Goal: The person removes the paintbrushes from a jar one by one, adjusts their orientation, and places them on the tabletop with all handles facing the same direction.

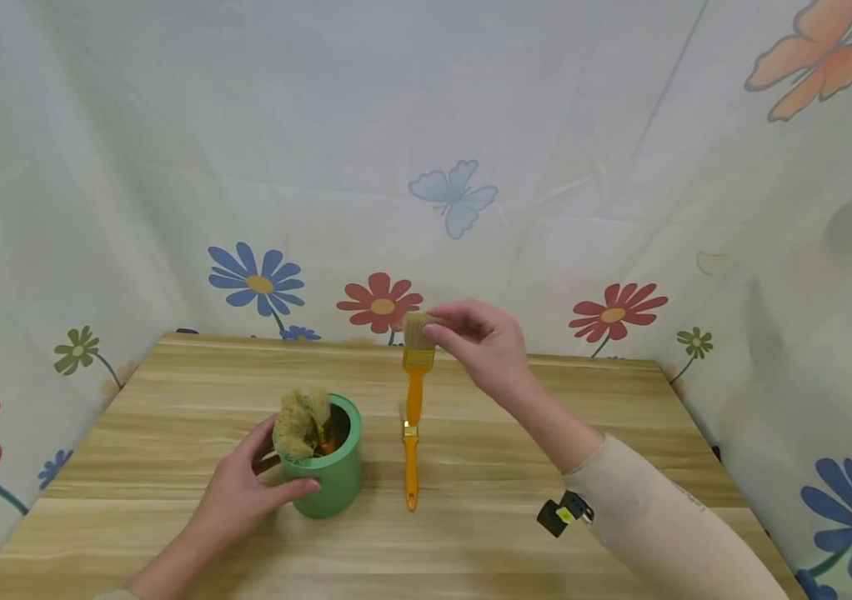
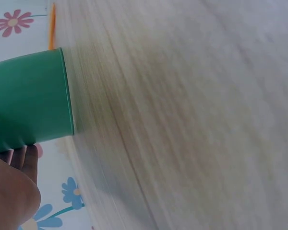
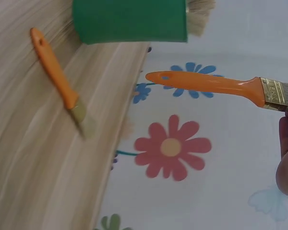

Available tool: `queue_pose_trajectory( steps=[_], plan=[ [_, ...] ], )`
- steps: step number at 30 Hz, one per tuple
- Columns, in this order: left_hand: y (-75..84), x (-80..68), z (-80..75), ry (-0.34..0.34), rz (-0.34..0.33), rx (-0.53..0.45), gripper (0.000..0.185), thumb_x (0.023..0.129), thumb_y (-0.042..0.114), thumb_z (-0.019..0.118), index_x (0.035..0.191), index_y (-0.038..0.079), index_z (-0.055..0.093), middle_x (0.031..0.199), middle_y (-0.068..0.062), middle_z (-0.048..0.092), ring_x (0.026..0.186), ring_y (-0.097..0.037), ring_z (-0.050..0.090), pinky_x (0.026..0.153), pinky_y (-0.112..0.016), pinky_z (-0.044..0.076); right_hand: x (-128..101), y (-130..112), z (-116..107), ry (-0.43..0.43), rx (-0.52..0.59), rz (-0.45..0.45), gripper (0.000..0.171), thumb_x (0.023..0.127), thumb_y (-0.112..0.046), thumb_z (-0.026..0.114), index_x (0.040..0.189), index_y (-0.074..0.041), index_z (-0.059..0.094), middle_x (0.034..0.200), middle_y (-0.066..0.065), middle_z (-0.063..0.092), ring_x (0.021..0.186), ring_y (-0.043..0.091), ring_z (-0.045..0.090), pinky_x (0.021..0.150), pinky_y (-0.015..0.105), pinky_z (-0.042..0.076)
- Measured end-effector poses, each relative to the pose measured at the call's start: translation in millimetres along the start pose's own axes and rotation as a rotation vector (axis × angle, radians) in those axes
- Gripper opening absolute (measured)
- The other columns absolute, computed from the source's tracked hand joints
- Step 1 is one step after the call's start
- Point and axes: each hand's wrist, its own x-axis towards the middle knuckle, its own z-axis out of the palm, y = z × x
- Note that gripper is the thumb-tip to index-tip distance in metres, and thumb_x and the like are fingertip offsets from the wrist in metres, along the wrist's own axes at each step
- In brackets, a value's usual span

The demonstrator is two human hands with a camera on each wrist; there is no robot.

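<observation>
A green cup [image 1: 328, 487] stands on the table left of the middle, and my left hand [image 1: 242, 483] holds it with thumb and fingers around its side. Bushy brush bristles [image 1: 294, 425] stick out over its rim; the brushes' lower parts are mostly hidden inside. My right hand [image 1: 489, 346] pinches a wide paintbrush [image 1: 416, 375] by its bristles above the table, its orange handle hanging down. In the right wrist view that paintbrush [image 3: 206, 84] is clear of the tabletop. A smaller paintbrush [image 1: 411, 467] with an orange handle lies between the cup and my right arm.
The wood-patterned table [image 1: 546, 517] ends at a back edge against a hanging cloth [image 1: 321, 167] printed with flowers and butterflies. A small black device [image 1: 565, 512] is strapped at my right sleeve.
</observation>
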Motion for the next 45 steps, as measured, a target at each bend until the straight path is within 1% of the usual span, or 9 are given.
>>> queue_pose_trajectory(
  steps=[6,11,17,21,25,30,35,39,45],
  plan=[
    [1.1,0.6,-1.6,-0.002,0.003,0.000,0.104,0.080,0.037,0.097,0.163,0.013,0.040,0.155,-0.021,0.055,0.139,-0.043,0.057,0.110,-0.058,0.055,-11.5,24.2,-8.5,-0.007,-0.026,0.132,0.019,0.097,-0.009,0.081,0.115,-0.003,0.080,0.098,0.008,0.078,0.083,0.019,0.071,0.073,0.021,0.060],
    [-0.9,1.3,-1.9,-0.004,0.003,-0.003,0.103,0.080,0.036,0.097,0.163,0.013,0.040,0.155,-0.021,0.056,0.139,-0.042,0.057,0.109,-0.057,0.055,-19.1,45.6,-12.4,-0.022,-0.035,0.271,0.022,0.098,-0.018,0.082,0.117,-0.008,0.080,0.100,0.006,0.076,0.090,0.028,0.069,0.080,0.030,0.063],
    [-0.1,1.8,-2.1,-0.005,0.003,-0.014,0.103,0.080,0.034,0.097,0.163,0.013,0.040,0.156,-0.022,0.055,0.139,-0.044,0.057,0.110,-0.057,0.055,-27.3,73.5,-12.9,-0.034,0.008,0.412,0.026,0.097,-0.018,0.082,0.120,-0.005,0.079,0.102,0.004,0.075,0.093,0.021,0.070,0.085,0.025,0.063],
    [0.8,1.9,-1.6,-0.006,0.007,-0.016,0.103,0.080,0.034,0.097,0.163,0.013,0.041,0.156,-0.022,0.054,0.140,-0.044,0.056,0.110,-0.057,0.055,-30.9,91.8,-11.0,-0.033,0.044,0.464,0.027,0.098,-0.013,0.080,0.121,0.000,0.077,0.099,0.005,0.076,0.089,0.019,0.073,0.087,0.030,0.065],
    [1.4,1.7,-1.4,-0.004,0.007,-0.015,0.103,0.080,0.034,0.097,0.163,0.013,0.041,0.156,-0.022,0.055,0.139,-0.044,0.057,0.109,-0.058,0.055,-33.6,107.9,-8.7,-0.042,0.063,0.496,0.026,0.099,-0.008,0.078,0.122,0.005,0.076,0.100,0.007,0.078,0.090,0.025,0.076,0.088,0.038,0.067],
    [0.4,1.5,-0.9,-0.004,0.011,-0.007,0.103,0.080,0.035,0.097,0.163,0.014,0.041,0.156,-0.020,0.056,0.139,-0.043,0.057,0.109,-0.057,0.056,-37.7,121.8,-6.8,-0.037,0.059,0.558,0.025,0.099,-0.007,0.077,0.120,0.007,0.075,0.098,0.007,0.080,0.087,0.028,0.077,0.084,0.034,0.067],
    [0.2,1.1,-1.3,-0.006,0.009,-0.008,0.103,0.080,0.035,0.097,0.164,0.014,0.040,0.156,-0.021,0.055,0.139,-0.042,0.057,0.109,-0.057,0.056,-41.3,133.7,-4.3,-0.030,0.080,0.595,0.025,0.098,-0.004,0.077,0.119,0.010,0.074,0.098,0.012,0.080,0.084,0.026,0.076,0.085,0.040,0.068],
    [0.3,0.6,-1.9,-0.007,0.010,-0.016,0.103,0.080,0.033,0.097,0.164,0.013,0.040,0.156,-0.022,0.055,0.139,-0.043,0.056,0.110,-0.057,0.055,-43.0,141.5,-2.5,-0.041,0.056,0.613,0.023,0.098,-0.005,0.078,0.116,0.010,0.075,0.100,0.016,0.080,0.085,0.030,0.076,0.085,0.042,0.068],
    [-0.8,0.6,-2.0,-0.007,0.014,-0.006,0.104,0.080,0.035,0.097,0.164,0.013,0.040,0.156,-0.021,0.055,0.139,-0.043,0.056,0.109,-0.057,0.055,-43.3,149.6,-1.0,-0.056,-0.020,0.625,0.020,0.098,-0.007,0.079,0.112,0.008,0.076,0.099,0.018,0.080,0.079,0.022,0.075,0.084,0.045,0.068]
  ],
)
